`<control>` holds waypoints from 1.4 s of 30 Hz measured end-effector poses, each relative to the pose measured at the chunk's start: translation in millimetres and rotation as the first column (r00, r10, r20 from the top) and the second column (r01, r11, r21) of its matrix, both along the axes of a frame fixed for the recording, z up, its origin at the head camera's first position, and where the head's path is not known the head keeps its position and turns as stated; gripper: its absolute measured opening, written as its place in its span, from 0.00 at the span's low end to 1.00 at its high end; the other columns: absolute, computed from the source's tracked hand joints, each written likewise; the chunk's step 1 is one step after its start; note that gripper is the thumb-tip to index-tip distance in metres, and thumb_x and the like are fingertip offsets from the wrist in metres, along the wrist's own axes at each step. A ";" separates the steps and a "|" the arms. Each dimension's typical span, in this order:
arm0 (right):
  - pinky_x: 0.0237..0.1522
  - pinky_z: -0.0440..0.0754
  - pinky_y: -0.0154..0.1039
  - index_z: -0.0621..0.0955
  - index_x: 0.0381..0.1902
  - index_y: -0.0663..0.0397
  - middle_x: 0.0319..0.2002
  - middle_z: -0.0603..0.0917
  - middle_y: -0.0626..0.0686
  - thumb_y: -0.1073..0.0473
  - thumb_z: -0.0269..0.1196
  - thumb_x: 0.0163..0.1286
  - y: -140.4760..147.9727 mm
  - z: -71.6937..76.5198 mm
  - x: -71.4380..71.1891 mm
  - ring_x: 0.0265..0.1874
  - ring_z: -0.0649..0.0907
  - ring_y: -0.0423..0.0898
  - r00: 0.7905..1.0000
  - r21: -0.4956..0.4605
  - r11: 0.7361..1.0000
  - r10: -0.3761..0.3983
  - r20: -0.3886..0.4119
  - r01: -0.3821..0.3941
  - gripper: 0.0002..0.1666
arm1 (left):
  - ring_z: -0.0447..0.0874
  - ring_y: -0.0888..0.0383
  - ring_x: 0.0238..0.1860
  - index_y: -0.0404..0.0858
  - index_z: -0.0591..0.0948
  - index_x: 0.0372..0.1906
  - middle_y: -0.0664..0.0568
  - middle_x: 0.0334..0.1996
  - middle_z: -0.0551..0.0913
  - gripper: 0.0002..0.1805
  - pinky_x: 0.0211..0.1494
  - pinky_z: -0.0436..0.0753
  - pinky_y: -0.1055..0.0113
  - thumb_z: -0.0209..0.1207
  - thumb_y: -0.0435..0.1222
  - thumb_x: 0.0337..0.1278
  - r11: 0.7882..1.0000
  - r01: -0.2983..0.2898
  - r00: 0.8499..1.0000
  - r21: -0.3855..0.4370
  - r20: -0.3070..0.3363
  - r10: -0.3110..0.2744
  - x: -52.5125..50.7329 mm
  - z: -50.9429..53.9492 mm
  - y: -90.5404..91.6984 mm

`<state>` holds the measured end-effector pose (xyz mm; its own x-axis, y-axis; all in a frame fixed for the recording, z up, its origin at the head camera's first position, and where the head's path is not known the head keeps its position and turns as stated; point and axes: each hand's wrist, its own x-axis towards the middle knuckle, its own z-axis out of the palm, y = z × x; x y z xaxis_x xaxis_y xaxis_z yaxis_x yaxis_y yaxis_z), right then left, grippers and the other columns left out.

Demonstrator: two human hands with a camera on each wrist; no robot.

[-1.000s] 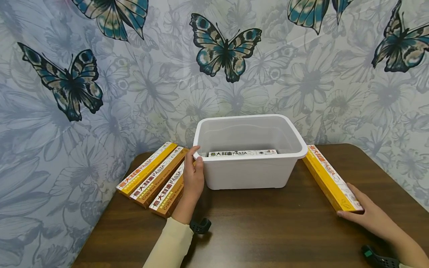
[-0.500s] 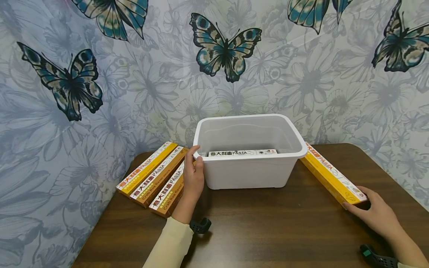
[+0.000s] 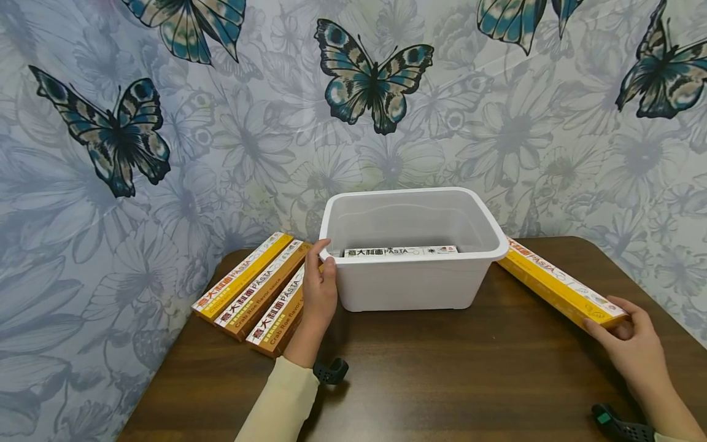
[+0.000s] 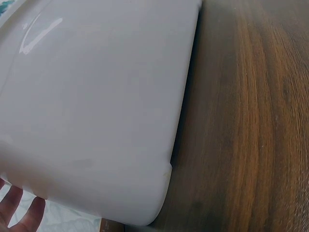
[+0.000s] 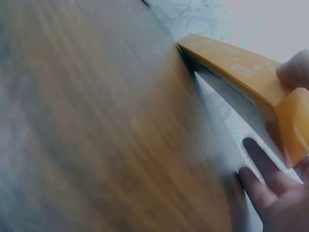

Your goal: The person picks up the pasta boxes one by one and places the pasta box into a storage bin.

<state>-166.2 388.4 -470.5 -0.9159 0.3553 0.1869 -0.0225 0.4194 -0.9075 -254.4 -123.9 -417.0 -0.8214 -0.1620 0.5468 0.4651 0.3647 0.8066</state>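
Observation:
My left hand [image 3: 319,294] holds the left front corner of a white plastic bin [image 3: 409,285], thumb outside near the rim. In the left wrist view its fingertips [image 4: 33,215] touch the bin's wall [image 4: 96,106]. One pasta box [image 3: 400,252] lies inside the bin, mostly hidden by the front wall. To the right, my right hand [image 3: 635,347] grips the near end of a yellow pasta box [image 3: 558,282]. That end is raised off the table; the far end stays low beside the bin. In the right wrist view, the thumb [image 5: 294,70] presses the box's yellow side.
Left of the bin, a yellow pasta box [image 3: 243,275] and two brown ones, a middle box [image 3: 262,291] and a nearer box [image 3: 278,316], lie side by side. The brown wooden table [image 3: 431,374] ends at a butterfly-patterned wall [image 3: 248,159] behind.
My right hand has lifted the near end of the yellow pasta box and swung it to the right and up in view. The left hand and the bin have stayed put.

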 end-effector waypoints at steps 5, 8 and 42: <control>0.34 0.80 0.19 0.67 0.62 0.33 0.51 0.65 0.32 0.72 0.63 0.66 -0.2 -3.4 -2.3 0.38 0.78 0.20 0.988 -0.359 0.928 0.052 -0.146 -0.102 0.36 | 0.70 0.46 0.66 0.51 0.67 0.68 0.48 0.67 0.70 0.24 0.70 0.68 0.43 0.44 0.49 0.72 1.000 0.000 1.000 0.001 0.001 0.000 -0.4 0.1 -0.2; 0.34 0.85 0.27 0.65 0.63 0.39 0.54 0.63 0.37 0.79 0.58 0.66 -0.1 -5.8 -3.3 0.40 0.80 0.25 0.964 -0.509 0.835 0.088 -0.253 -0.210 0.37 | 0.70 0.47 0.66 0.51 0.67 0.68 0.48 0.67 0.71 0.24 0.70 0.68 0.42 0.44 0.50 0.72 1.000 0.000 1.000 -0.006 -0.006 0.000 -0.6 0.3 -0.2; 0.32 0.87 0.37 0.64 0.63 0.38 0.57 0.61 0.36 0.78 0.57 0.67 -1.1 3.9 -5.4 0.48 0.76 0.34 0.976 -0.775 0.625 -0.098 -0.195 -0.092 0.37 | 0.70 0.49 0.67 0.50 0.67 0.69 0.48 0.67 0.70 0.24 0.70 0.68 0.43 0.44 0.50 0.72 1.000 0.005 1.000 -0.008 -0.027 -0.005 -0.5 -1.4 -1.1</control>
